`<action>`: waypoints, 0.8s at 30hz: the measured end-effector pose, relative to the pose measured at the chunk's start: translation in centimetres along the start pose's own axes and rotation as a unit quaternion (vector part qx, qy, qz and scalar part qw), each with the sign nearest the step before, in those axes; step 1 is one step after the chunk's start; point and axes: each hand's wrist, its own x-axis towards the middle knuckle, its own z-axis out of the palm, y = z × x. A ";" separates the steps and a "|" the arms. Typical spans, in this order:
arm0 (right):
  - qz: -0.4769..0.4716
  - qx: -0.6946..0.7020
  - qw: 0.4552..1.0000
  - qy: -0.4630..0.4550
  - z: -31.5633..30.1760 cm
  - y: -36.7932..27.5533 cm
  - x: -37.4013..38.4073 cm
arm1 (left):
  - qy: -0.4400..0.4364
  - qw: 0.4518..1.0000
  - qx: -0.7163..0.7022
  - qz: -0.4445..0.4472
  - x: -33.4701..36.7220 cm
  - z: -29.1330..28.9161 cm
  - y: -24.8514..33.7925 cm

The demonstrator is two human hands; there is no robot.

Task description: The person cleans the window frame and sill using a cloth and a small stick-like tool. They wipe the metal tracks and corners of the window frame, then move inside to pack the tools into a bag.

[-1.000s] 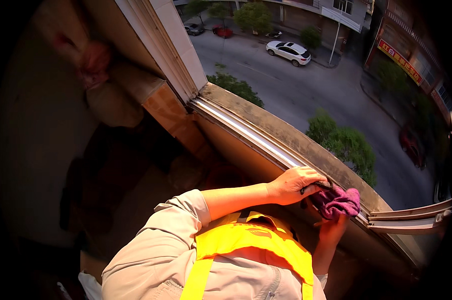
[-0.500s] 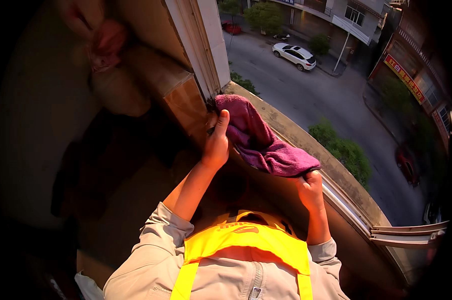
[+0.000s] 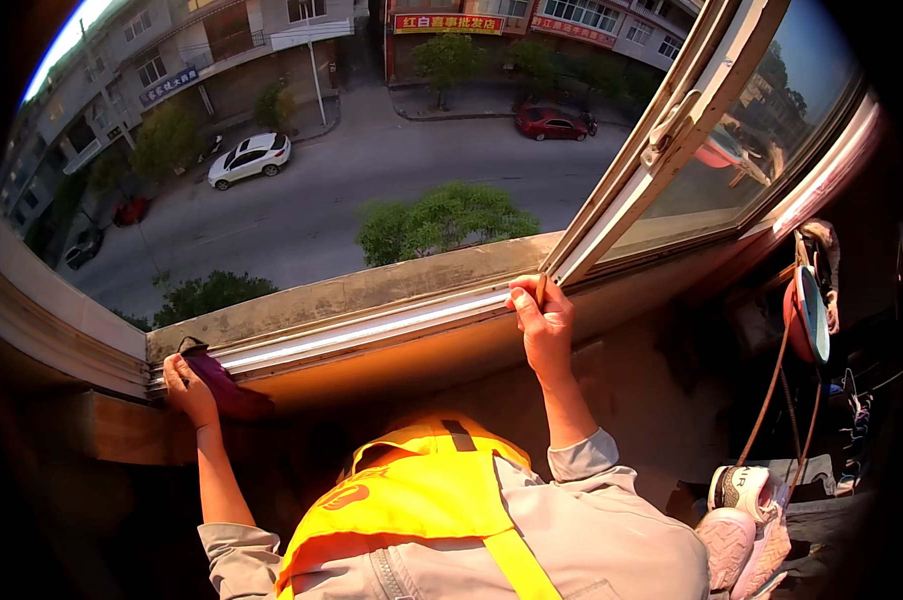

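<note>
The left hand (image 3: 190, 388) has its fingers closed on the purple cloth (image 3: 223, 386), which lies at the left end of the window track (image 3: 361, 328), its long axis slanting rightward and back toward the person. The right hand's (image 3: 548, 328) fingers bend at the open sash's (image 3: 621, 200) foot; their grip is unclear. Work seems under way, none surely finished; the ledge (image 3: 371, 288) beyond looks blotchy, probably untouched.

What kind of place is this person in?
Probably an upstairs room, maybe in a home. The window track runs along an open window, the street and white car are far below, and sneakers are on the right, indoors.
</note>
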 end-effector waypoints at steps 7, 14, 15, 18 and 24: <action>0.304 0.391 0.844 -0.206 1.1 5.8 -4.5 | -0.379 0.783 -0.337 0.361 -10.1 4.4 31.8; 0.189 0.646 0.736 -0.075 -9.5 7.8 -4.6 | -0.378 0.750 -0.354 0.411 -9.9 6.4 44.3; 0.174 0.657 0.726 -0.109 -10.4 7.1 -4.6 | -0.315 0.784 -0.363 0.393 -9.1 7.0 46.2; 0.142 0.628 0.765 -0.008 -12.6 7.4 -4.9 | -0.100 0.800 -0.316 0.500 -6.5 6.9 51.8; 0.108 0.614 0.781 -0.030 -15.4 9.3 -6.3 | 0.017 0.687 -0.339 0.642 -5.5 7.9 57.9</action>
